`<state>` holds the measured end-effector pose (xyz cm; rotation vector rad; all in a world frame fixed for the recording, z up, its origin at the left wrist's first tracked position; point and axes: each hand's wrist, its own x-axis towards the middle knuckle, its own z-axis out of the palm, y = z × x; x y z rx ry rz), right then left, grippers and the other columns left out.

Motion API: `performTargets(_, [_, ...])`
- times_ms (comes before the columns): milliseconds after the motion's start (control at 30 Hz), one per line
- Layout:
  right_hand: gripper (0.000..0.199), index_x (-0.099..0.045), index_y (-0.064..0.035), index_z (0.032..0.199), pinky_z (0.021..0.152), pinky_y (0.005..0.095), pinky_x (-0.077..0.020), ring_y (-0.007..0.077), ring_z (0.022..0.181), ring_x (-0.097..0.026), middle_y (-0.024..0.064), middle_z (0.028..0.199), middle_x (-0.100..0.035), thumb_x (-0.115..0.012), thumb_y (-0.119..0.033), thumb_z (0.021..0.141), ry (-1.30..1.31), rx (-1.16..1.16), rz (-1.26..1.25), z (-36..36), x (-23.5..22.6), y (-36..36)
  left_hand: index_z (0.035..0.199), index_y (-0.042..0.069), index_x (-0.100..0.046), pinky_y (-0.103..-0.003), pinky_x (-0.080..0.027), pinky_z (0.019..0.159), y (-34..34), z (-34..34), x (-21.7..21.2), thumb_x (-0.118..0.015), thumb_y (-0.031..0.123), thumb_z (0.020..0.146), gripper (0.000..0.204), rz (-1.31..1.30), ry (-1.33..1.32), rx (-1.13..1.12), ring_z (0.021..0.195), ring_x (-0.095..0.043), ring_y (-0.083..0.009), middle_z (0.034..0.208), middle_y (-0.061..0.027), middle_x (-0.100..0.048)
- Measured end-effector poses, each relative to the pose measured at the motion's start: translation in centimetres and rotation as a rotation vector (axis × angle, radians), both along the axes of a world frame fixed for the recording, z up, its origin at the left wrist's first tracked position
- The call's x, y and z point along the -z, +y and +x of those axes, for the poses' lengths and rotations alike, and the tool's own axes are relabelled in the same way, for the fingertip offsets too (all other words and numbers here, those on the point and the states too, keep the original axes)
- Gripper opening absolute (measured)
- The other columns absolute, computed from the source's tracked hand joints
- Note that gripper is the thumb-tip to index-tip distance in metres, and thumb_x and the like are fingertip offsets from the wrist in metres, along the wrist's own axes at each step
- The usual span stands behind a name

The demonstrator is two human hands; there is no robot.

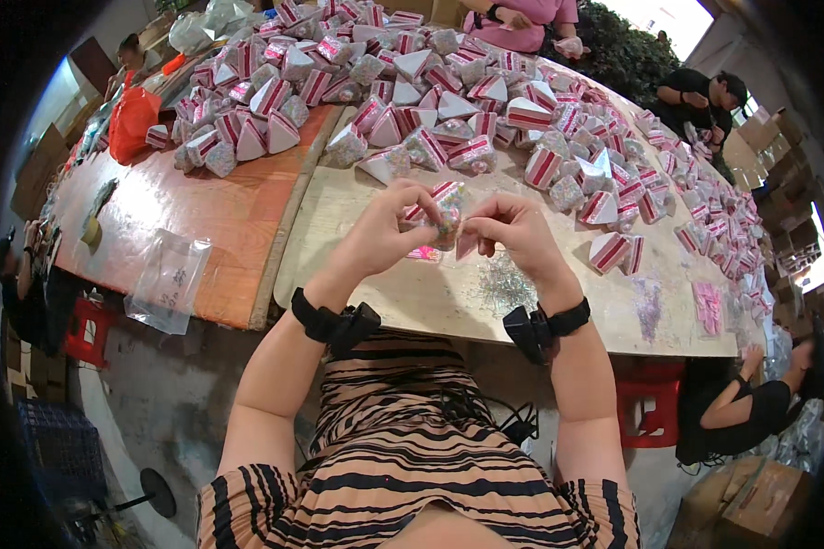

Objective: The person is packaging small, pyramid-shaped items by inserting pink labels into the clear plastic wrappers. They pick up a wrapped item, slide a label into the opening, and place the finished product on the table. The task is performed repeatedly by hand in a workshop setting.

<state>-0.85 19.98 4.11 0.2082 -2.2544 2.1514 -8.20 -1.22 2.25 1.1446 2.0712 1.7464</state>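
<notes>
My left hand (pixel 383 231) grips a wedge shaped like a slice of cake (pixel 449 199), with a pink-and-white striped side and a glittery sequined face. The wedge is tilted over the table, partly covered by my fingers. Close beside it on the right, my right hand (pixel 520 236) is closed in a pinch. A small pale pink piece (pixel 467 245) shows at its fingertips; I cannot tell whether it touches the wedge. Below the hands, a flat bright pink packet (pixel 424 253) lies on the table. Loose thin silvery pins (pixel 507 285) are scattered under my right hand.
A big heap of similar wedges (pixel 430 108) spreads over the pale wooden table (pixel 339 265). Purple-silver bits (pixel 648 309) and pink strips (pixel 708 307) lie at right. An orange tabletop (pixel 220 297) adjoins at left, bearing a clear bag (pixel 168 274) and red bag (pixel 133 126). Several people surround the tables.
</notes>
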Motion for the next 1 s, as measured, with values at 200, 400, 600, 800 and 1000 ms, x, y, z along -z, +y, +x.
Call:
performTargets(200, [0.008, -0.067, -0.0011, 0.082, 0.047, 0.0208, -0.0432, 0.0080, 0.053, -0.057, 0.0030, 0.066, -0.063, -0.069, -0.008, 0.082, -0.085, 0.017, 0.068, -0.4, 0.7, -0.1, 0.091, 0.004, -0.062, -0.031, -0.051, 0.078, -0.1, 0.5, -0.4, -0.065, 0.004, 0.076, 0.015, -0.059, 0.051, -0.034, 0.104, -0.054, -0.0189, 0.113, -0.0088, -0.052])
performTargets(400, [0.037, -0.062, -0.0041, 0.109, 0.057, 0.0251, -0.0499, 0.0124, 0.075, -0.063, 0.0066, 0.103, -0.063, -0.075, -0.020, 0.079, 0.301, 0.216, 0.400, -0.4, 1.5, -1.4, 0.104, 0.003, -0.058, -0.029, -0.052, 0.077, -0.6, 0.5, 0.2, -0.070, 0.005, 0.077, 0.030, 0.082, -0.218, -0.021, 0.102, -0.056, -0.0156, 0.113, -0.0069, -0.054])
performTargets(600, [0.074, -0.044, -0.0148, 0.129, 0.072, 0.0424, -0.0539, 0.0400, 0.093, -0.061, 0.0192, 0.122, -0.049, -0.082, -0.032, 0.068, 0.509, 0.242, 0.909, 1.2, 1.6, -4.6, 0.135, 0.005, -0.034, -0.024, -0.052, 0.063, -0.4, 0.6, -0.7, -0.063, 0.009, 0.085, 0.058, -0.006, -0.307, -0.048, 0.083, -0.063, -0.0146, 0.122, -0.0128, -0.049])
performTargets(800, [0.061, -0.051, -0.0032, 0.121, 0.066, 0.0283, -0.0518, 0.0152, 0.085, -0.061, 0.0084, 0.100, -0.061, -0.078, -0.028, 0.073, -0.101, 0.219, 0.026, 1.7, 5.1, -0.3, 0.138, 0.003, -0.035, -0.023, -0.052, 0.064, -0.3, 0.9, -0.6, -0.060, 0.013, 0.090, 0.055, -0.004, -0.358, 0.002, 0.079, -0.066, -0.0179, 0.125, -0.0194, -0.046])
performTargets(1000, [0.076, -0.023, -0.0012, 0.142, 0.086, 0.0390, -0.0512, 0.0341, 0.109, -0.056, 0.0241, 0.114, -0.057, -0.055, -0.048, 0.091, 0.366, 0.901, -0.522, 7.9, -5.3, 20.9, 0.130, 0.003, -0.047, -0.023, -0.050, 0.069, -2.8, -0.1, 1.4, -0.056, 0.014, 0.093, 0.040, -0.106, -0.289, -0.083, 0.081, -0.063, -0.0128, 0.121, -0.0126, -0.053])
